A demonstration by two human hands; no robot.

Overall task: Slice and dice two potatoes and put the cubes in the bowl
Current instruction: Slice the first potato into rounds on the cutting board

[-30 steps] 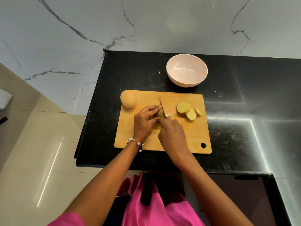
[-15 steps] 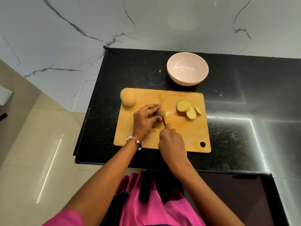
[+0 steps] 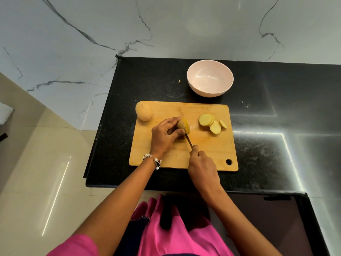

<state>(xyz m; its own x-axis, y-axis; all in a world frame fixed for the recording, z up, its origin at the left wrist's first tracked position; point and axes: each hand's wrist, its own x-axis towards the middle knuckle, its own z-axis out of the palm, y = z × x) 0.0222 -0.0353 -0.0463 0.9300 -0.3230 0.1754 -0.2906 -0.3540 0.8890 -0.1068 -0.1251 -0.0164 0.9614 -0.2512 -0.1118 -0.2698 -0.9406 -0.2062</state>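
On the wooden cutting board (image 3: pixel 206 150), my left hand (image 3: pixel 164 135) holds a partly cut potato (image 3: pixel 181 124) with curled fingers. A fresh slice leans at the potato's cut end. My right hand (image 3: pixel 202 165) grips a knife (image 3: pixel 189 140); its blade runs up to the potato's cut face and its handle is hidden in my fist. Several round slices (image 3: pixel 211 122) lie on the board's right part. A whole potato (image 3: pixel 144 111) sits at the board's far left corner. The pale pink bowl (image 3: pixel 195 84) stands empty behind the board.
The board lies on a black stone counter (image 3: pixel 267 145) against a white marbled wall. The counter's left edge drops to a beige tiled floor (image 3: pixel 46 172). A dark panel (image 3: pixel 267 218) sits at the lower right. My pink clothing fills the bottom.
My right hand has drawn the knife back toward me through the potato, and a new slice now stands at the cut end. My left hand keeps its hold.
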